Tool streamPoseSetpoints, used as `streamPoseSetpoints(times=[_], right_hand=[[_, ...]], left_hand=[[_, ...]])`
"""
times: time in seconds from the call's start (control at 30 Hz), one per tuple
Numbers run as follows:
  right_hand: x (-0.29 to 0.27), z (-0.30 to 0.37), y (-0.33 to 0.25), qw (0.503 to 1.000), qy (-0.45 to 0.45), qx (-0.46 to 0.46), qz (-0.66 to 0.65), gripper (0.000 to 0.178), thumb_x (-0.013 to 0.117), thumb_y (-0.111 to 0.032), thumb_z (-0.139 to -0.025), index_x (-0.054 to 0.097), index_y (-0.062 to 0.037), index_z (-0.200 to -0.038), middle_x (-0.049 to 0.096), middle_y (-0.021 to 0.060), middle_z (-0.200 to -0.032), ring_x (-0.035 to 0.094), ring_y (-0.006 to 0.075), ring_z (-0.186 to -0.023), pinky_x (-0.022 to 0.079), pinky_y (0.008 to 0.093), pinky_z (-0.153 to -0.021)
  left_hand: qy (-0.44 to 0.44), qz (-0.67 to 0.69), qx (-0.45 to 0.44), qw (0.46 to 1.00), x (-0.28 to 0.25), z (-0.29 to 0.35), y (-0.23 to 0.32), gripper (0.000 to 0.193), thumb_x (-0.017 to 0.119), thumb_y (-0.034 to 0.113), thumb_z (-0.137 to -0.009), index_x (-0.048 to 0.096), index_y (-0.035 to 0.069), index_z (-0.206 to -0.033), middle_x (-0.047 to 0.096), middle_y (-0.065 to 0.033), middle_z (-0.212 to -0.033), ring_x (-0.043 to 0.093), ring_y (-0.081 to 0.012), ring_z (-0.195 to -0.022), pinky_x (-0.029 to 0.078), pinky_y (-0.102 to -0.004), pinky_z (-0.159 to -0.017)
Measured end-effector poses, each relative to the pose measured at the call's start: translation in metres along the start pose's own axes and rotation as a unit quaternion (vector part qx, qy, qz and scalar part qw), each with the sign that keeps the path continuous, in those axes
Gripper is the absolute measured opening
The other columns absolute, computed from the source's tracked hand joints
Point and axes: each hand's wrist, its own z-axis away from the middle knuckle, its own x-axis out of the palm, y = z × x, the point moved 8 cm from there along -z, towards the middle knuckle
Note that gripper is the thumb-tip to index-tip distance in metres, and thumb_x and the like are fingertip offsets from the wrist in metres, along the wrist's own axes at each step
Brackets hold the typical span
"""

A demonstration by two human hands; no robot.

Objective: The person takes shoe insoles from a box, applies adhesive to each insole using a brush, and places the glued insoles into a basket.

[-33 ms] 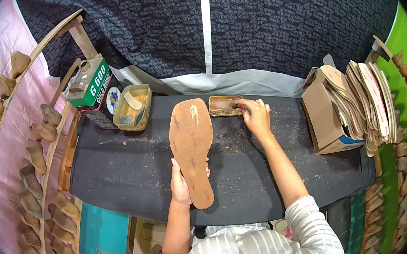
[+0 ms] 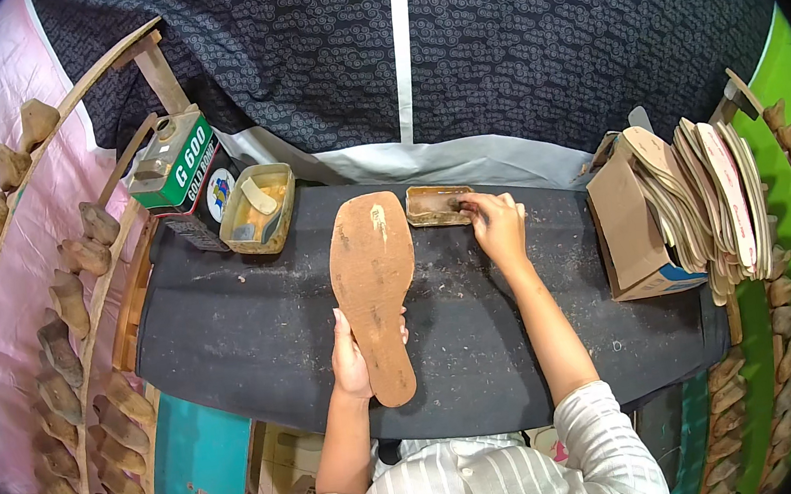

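My left hand (image 2: 350, 358) grips a brown shoe insole (image 2: 372, 279) near its heel end, thumb along the left edge and fingertips showing at the right edge. The insole is held up over the black-covered table, wide toe end pointing away; a pale worn streak and dark smudges mark its face. To the right, my right hand (image 2: 495, 226) reaches to the right end of a small shallow rectangular tray (image 2: 432, 220). Its fingers are pinched together at the tray, by something small and dark. What they hold is too small to make out.
At the back left are a green, black and white metal can (image 2: 181, 179) and a plastic tub (image 2: 287, 222) with a scraper in it. A cardboard box (image 2: 630, 230) packed with insoles (image 2: 702, 197) stands on the right. Racks of wooden shoe lasts (image 2: 60, 349) flank both sides.
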Motion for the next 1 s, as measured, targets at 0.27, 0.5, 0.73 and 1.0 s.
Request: streamPoseSetpoints(times=[0.27, 0.5, 0.73, 1.0], right_hand=[[-0.019, -0.001, -0.013, 0.999, 0.026, -0.008, -0.017, 0.030, 0.068, -0.003, -0.073, 0.069, -0.0205, -0.098, 0.069, -0.0045, -0.095, 0.056, 0.0179, -0.084, 0.035, 0.0314, -0.074], [-0.052, -0.003, -0.036, 0.995, 0.082, -0.055, -0.001, 0.028, 0.069, -0.007, -0.072, 0.070, -0.0213, -0.096, 0.068, -0.0073, -0.097, 0.053, 0.0158, -0.078, 0.034, 0.0312, -0.073], [-0.122, 0.010, -0.115, 0.960, 0.159, -0.186, -0.139, 0.033, 0.077, -0.021, -0.064, 0.073, -0.0240, -0.097, 0.068, -0.0062, -0.102, 0.051, 0.0142, -0.075, 0.035, 0.0290, -0.073], [-0.122, 0.029, -0.158, 0.946, 0.084, -0.276, -0.147, 0.028, 0.077, -0.027, -0.067, 0.074, -0.0230, -0.094, 0.068, -0.0084, -0.100, 0.048, 0.0135, -0.071, 0.033, 0.0295, -0.073]], left_hand=[[0.000, 0.000, 0.001, 1.000, 0.001, -0.002, -0.002, 0.066, 0.018, 0.054, -0.098, 0.047, 0.002, -0.126, 0.060, -0.0169, -0.107, 0.060, -0.0222, -0.086, 0.050, -0.0366, -0.076], [0.003, -0.007, 0.002, 1.000, 0.002, -0.004, -0.004, 0.066, 0.018, 0.054, -0.099, 0.048, 0.002, -0.125, 0.060, -0.0166, -0.106, 0.059, -0.0221, -0.085, 0.050, -0.0363, -0.075], [0.007, -0.014, 0.005, 1.000, 0.004, -0.004, -0.005, 0.066, 0.017, 0.054, -0.098, 0.048, 0.002, -0.125, 0.060, -0.0156, -0.105, 0.059, -0.0213, -0.083, 0.050, -0.0358, -0.073], [0.046, -0.016, -0.005, 0.999, 0.003, -0.001, -0.002, 0.067, 0.018, 0.056, -0.098, 0.048, 0.003, -0.125, 0.060, -0.0129, -0.104, 0.060, -0.0208, -0.082, 0.050, -0.0336, -0.072]])
